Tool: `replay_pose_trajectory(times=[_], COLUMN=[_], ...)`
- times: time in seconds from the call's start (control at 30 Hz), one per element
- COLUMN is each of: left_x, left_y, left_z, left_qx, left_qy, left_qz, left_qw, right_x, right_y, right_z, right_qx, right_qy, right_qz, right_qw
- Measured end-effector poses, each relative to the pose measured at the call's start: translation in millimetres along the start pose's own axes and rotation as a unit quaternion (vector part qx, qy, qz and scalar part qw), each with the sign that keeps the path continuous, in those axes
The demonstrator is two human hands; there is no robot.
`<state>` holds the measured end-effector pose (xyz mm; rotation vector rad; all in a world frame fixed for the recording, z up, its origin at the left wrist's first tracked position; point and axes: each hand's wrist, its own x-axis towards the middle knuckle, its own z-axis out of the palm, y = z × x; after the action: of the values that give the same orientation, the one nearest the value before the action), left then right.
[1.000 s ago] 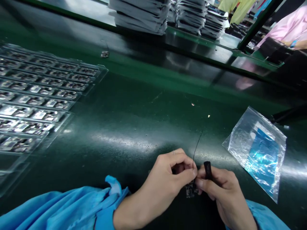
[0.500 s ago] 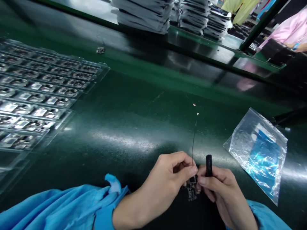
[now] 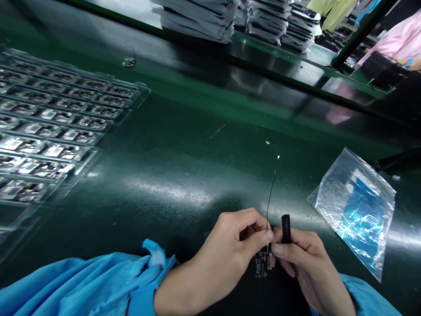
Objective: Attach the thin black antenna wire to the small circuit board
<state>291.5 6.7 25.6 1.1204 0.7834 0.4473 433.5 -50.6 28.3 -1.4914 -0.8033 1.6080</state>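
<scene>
My left hand [image 3: 237, 245] is closed in a pinch at the top of a small dark circuit board [image 3: 262, 265], which shows below its thumb. A thin black wire [image 3: 270, 197] rises from between these fingertips and ends in a tiny bright tip. Close beside it, my right hand [image 3: 301, 259] grips a slim black tool [image 3: 286, 228], whose upper end sticks up past the fingers. The tool's working end is hidden, so its kind cannot be told. Both hands' fingertips nearly meet at the board's upper right edge.
Clear plastic trays [image 3: 82, 127] of circuit boards fill the left. A clear bag [image 3: 358, 210] with blue sheets lies at right. One loose small part [image 3: 129, 62] sits near the back ledge. Grey stacks [image 3: 200, 19] stand on the shelf; a person in pink [image 3: 388, 39] is beyond.
The wire leans further right than before. My left hand and the board have shifted slightly; the right hand keeps its hold on the black tool.
</scene>
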Motion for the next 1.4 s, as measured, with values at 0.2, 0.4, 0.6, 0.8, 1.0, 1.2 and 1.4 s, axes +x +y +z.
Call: replay_pose_trajectory(times=[0.2, 0.4, 0.6, 0.8, 1.0, 1.2, 1.4], left_x=[-1.1, -1.4, 2.4, 2.0, 1.8, -0.4, -0.1], left_y=[-1.7, -2.3, 2.6, 4.6, 4.0, 2.0, -0.5], left_z=[-0.4, 0.6, -4.9, -7.5, -6.1, -5.1, -2.9], left_qx=[0.025, 0.048, 0.022, -0.019, 0.013, 0.013, 0.016], left_qy=[0.001, -0.004, -0.044, -0.049, -0.043, -0.046, -0.043], left_qz=[0.013, 0.000, -0.038, -0.040, -0.040, -0.018, -0.010], left_qw=[1.000, 0.999, 0.998, 0.998, 0.998, 0.999, 0.999], right_x=[-0.1, 1.6, -1.2, -1.8, -3.2, -3.0, -3.0], right_y=[1.5, 4.4, 3.4, 0.3, -1.9, -1.8, -1.2], right_z=[-0.4, -0.6, -1.5, 2.0, 5.1, 4.8, 4.7], right_qx=[0.009, -0.011, -0.017, 0.019, -0.002, -0.002, 0.001], right_qy=[0.000, -0.003, -0.008, 0.032, 0.044, 0.047, 0.044], right_qz=[-0.008, -0.011, -0.010, 0.002, 0.007, 0.015, 0.015], right_qw=[1.000, 1.000, 1.000, 0.999, 0.999, 0.999, 0.999])
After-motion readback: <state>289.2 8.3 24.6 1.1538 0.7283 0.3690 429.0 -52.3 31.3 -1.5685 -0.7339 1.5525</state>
